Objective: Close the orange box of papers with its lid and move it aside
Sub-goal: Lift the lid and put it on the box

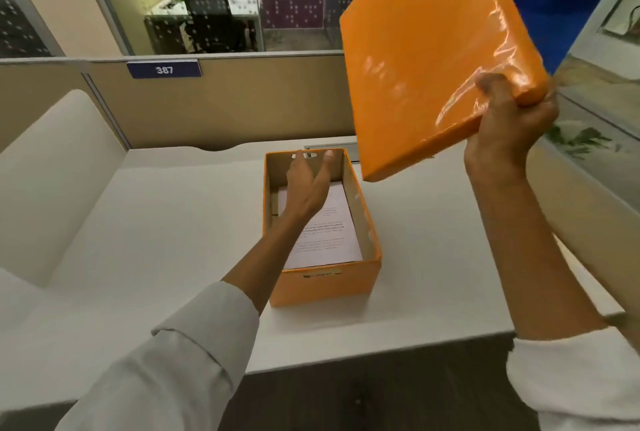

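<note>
A smooth white desk (156, 223) sits in an office nook with tan walls and a blue sign (164, 70) that reads 387. Behind the wall is glass with lots of small dots.

One orange box (322, 283) stands near the middle of the desk. It is a long cardboard box with straight sides, plain brown inside, and its top is open. A flat stack of white papers (332, 240) with printed words lies in the bottom.

One orange lid (433, 56) is up in the air, above and to the right of the box, tilted on a slant. It is flat, shaped like a rectangle, and wrapped in shiny, crinkly plastic. The right hand (512, 133) grips its lower corner tight.

The left hand (308, 185) is open, fingers spread, reaching over the open box. I cannot tell if it touches the box. Both arms wear pale sleeves.
</note>
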